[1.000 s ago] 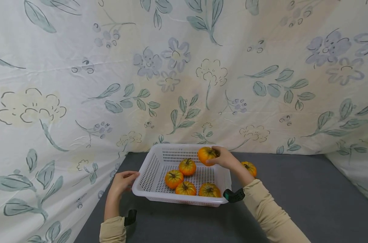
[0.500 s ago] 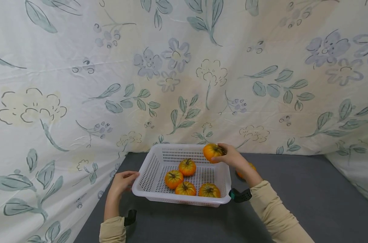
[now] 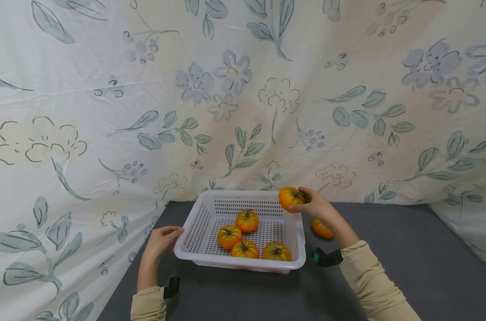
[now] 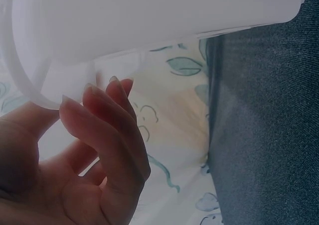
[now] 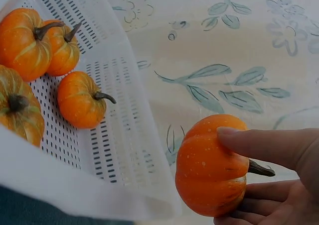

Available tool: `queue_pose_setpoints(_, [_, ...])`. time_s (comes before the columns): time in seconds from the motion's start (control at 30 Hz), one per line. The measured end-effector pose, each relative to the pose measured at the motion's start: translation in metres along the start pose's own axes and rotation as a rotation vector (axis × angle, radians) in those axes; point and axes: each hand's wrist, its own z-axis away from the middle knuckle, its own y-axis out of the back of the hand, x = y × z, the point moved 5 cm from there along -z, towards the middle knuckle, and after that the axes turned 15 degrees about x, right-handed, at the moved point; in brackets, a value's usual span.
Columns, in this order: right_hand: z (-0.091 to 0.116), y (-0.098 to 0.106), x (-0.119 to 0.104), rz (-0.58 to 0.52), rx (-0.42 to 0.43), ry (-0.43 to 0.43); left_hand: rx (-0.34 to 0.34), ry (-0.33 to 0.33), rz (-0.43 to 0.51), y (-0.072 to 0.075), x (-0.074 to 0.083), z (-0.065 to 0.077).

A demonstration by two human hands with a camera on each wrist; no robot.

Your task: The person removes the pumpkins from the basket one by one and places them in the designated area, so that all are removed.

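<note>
A small orange pumpkin (image 3: 290, 199) is in my right hand (image 3: 317, 206), raised over the back right corner of a white plastic basket (image 3: 300, 240). In the right wrist view my thumb (image 5: 264, 144) presses one side of the pumpkin (image 5: 212, 168), fingers lie beneath, and its stem points toward the palm. My left hand (image 3: 161, 240) grips the basket's left rim; in the left wrist view its curled fingers (image 4: 107, 130) are at the rim (image 4: 37, 95). Inside the basket sit several more pumpkins (image 3: 229, 236), each with a dark stem.
Another pumpkin (image 3: 321, 228) lies on the dark grey table (image 3: 399, 249) right of the basket, partly hidden by my right forearm. A floral cloth (image 3: 243, 111) hangs behind the table and along its left side.
My right hand has moved right and slightly up with the pumpkin, from over the basket's inside to its right back corner. My left hand, the basket and the pumpkins in it stay put.
</note>
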Motion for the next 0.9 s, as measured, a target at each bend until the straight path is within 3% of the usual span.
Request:
queue_pose_setpoints(0.4, [0.005, 0.018, 0.015, -0.016, 0.005, -0.014, -0.001, -0.003, -0.005, 0.001, -0.001, 0.001])
queue_pose_setpoints(0.7, [0.005, 0.027, 0.032, 0.006, 0.021, 0.026, -0.005, -0.001, -0.006, 0.002, -0.001, 0.002])
queue_pose_setpoints(0.9, [0.005, 0.032, 0.043, 0.008, 0.036, -0.014, -0.008, 0.003, -0.005, 0.002, 0.001, 0.002])
